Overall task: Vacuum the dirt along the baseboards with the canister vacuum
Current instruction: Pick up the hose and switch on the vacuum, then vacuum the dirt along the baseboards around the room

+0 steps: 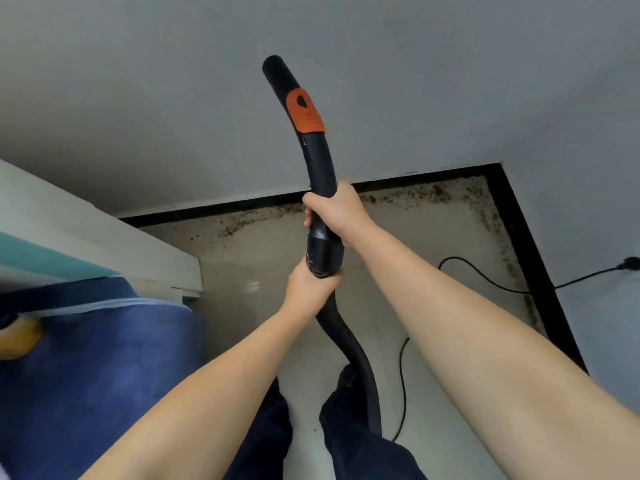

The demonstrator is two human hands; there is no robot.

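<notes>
Both hands grip curved plastic wand (320,161).

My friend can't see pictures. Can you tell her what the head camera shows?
Two bare hands hold a black vacuum handle with an orange band, raised off the floor: right hand higher, left hand where the hose joins. Below, dark dirt lines the black baseboard in a corner, and a power cord lies nearby.
</notes>
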